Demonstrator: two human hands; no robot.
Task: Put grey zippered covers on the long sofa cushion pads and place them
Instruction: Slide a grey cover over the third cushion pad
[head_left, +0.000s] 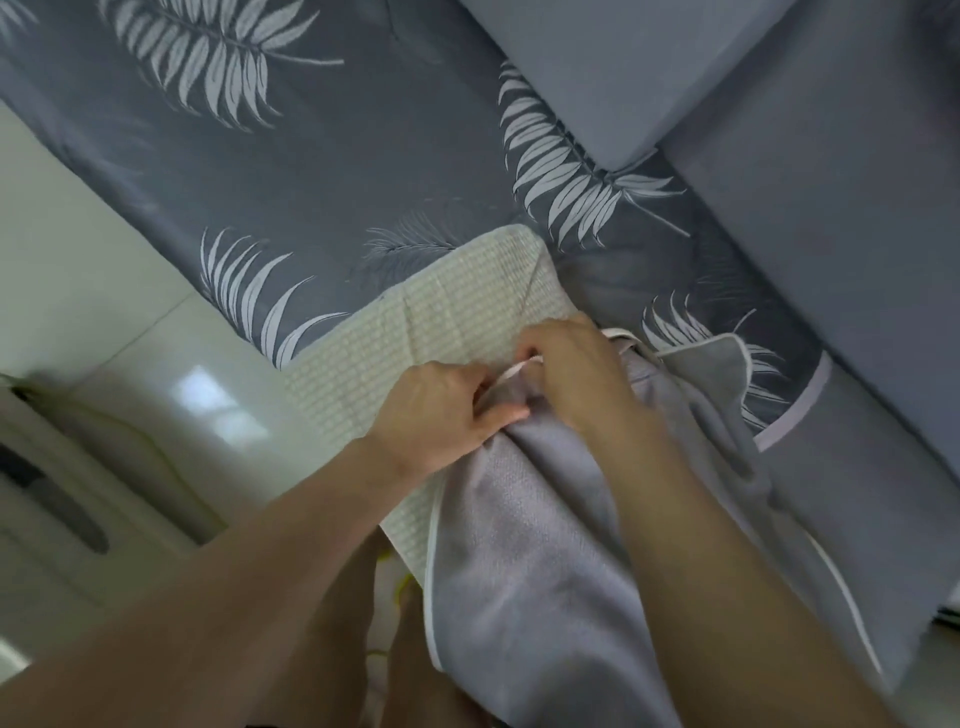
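Cover (519, 519) only partway up the pad (457, 306); both hands, left (441, 415) and right (576, 374), pinching its open edge; half still bare.

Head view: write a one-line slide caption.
Both hands, left hand and right hand, pull the grey cover over the cream cushion pad.

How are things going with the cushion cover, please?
Left hand and right hand gripping grey cover edge. Cushion pad partly sheathed, far end bare. Nothing obstructing.
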